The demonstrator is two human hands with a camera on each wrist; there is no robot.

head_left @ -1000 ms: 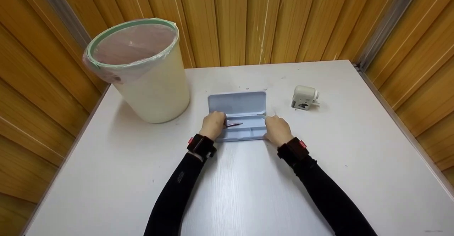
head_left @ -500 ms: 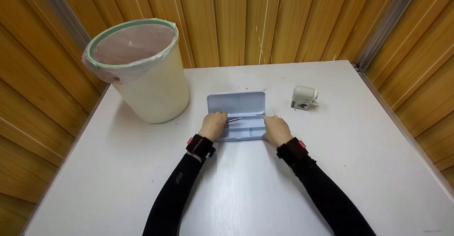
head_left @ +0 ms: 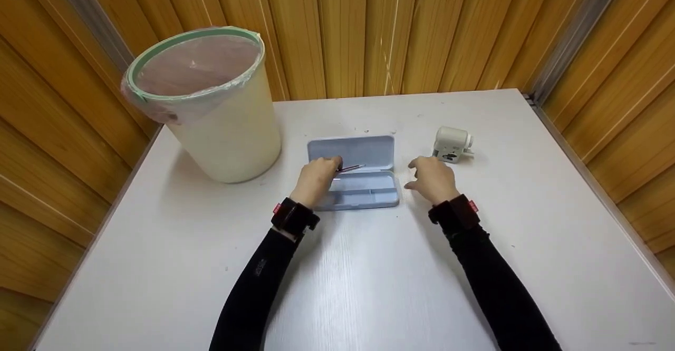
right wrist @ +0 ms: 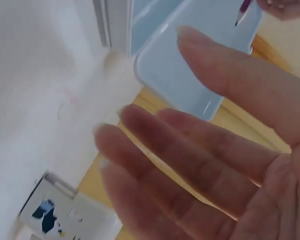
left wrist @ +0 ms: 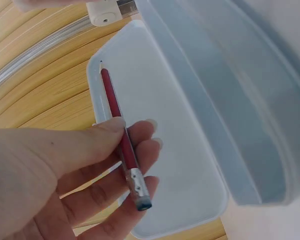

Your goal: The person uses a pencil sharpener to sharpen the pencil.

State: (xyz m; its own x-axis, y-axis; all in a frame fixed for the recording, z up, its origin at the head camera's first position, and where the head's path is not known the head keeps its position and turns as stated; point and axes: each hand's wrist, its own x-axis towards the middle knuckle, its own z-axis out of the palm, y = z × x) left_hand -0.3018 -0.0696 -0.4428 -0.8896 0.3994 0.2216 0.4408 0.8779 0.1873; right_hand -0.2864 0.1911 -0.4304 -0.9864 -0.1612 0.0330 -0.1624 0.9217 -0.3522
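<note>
A pale blue pencil case [head_left: 364, 190] lies open on the white table [head_left: 369, 277], its lid [head_left: 352, 152] flat behind the tray. My left hand [head_left: 317, 178] pinches a red pencil [head_left: 352, 168] and holds it just above the case; in the left wrist view the pencil [left wrist: 121, 141] sits between thumb and fingers, tip pointing away over the lid [left wrist: 160, 135]. My right hand [head_left: 431, 178] hovers with spread, relaxed fingers to the right of the case, holding nothing. A small white pencil sharpener [head_left: 452, 145] stands just beyond it, also seen as a sharpener [right wrist: 65, 215] below the palm.
A cream waste bin [head_left: 211, 103] with a green rim and a plastic liner stands at the table's back left. Wood-panelled walls [head_left: 369, 29] close in behind and on both sides. The table's edges run close to the walls.
My left hand has lifted the red pencil out of the case tray and moved it back over the lid. My right hand has let go of the case's right end and moved right.
</note>
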